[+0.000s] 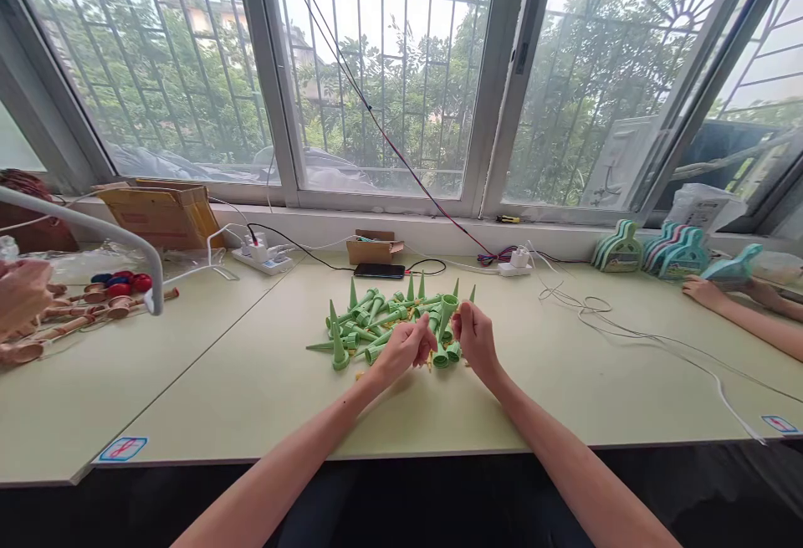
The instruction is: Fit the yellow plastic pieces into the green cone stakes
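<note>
Over a pile of green plastic spikes [340,354], my left hand [407,345] is closed, its fingers curled in. Whatever its fingertips pinch is too small or hidden to make out. Close by on the right, my right hand [475,337] is closed at the side of one hollow green spike [447,305], whose wide ridged mouth faces up; its lower part lies between both hands. Some spikes in the pile stand point up, others lie on their sides. Small yellow pieces [360,376] are scattered among and in front of them.
Behind the pile are a phone [379,271] and a small open carton [375,248]. Power strips [262,258] and loose cables [602,309] lie on the table [251,414]. Other people's hands appear at left, near wooden toys [119,305], and at right, near teal dustpan-like pieces [683,257].
</note>
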### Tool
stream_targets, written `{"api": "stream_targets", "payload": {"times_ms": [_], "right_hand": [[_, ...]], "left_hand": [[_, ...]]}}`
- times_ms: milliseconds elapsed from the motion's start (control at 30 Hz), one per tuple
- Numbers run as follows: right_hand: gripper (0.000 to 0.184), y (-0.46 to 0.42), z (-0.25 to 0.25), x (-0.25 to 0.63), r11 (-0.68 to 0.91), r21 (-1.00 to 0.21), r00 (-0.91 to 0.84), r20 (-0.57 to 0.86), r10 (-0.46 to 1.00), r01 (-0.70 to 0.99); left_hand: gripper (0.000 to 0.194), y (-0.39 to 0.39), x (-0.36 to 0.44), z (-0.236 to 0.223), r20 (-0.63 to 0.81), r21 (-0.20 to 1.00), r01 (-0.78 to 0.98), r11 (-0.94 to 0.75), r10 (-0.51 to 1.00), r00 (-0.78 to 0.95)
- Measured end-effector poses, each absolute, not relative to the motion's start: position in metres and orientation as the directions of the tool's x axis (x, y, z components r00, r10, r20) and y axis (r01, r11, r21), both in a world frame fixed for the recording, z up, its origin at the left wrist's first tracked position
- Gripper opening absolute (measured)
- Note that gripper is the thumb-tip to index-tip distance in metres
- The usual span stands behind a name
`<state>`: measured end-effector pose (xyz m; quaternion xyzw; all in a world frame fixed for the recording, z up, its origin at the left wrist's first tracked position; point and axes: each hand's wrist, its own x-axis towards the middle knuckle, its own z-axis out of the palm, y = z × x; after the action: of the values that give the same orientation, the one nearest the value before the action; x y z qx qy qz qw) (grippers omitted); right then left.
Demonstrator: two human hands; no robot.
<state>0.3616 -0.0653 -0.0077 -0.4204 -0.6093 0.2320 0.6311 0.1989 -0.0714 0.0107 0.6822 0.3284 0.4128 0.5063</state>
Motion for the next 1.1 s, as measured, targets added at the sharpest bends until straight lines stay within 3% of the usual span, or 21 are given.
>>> {"api": "stream_targets", "payload": {"times_ms": [667,1100], "right_hand": [[0.043,-0.072,-0.0066,0.3627,0.638,-0.689,-0.069,0.659,0.749,0.343],[0.036,-0.0708,-0.0077,0.3641,0.669,-0.676,-0.131,0.666,0.734,0.31]], "left_hand": [[0.081,-0.0723,0.1963,0.0089,0.193,0.971,0.019,-0.238,0.829,0.525],[0.079,-0.0758,0.1946,0.015,0.146,0.985,0.003,-0.171,0.85,0.507]]}}
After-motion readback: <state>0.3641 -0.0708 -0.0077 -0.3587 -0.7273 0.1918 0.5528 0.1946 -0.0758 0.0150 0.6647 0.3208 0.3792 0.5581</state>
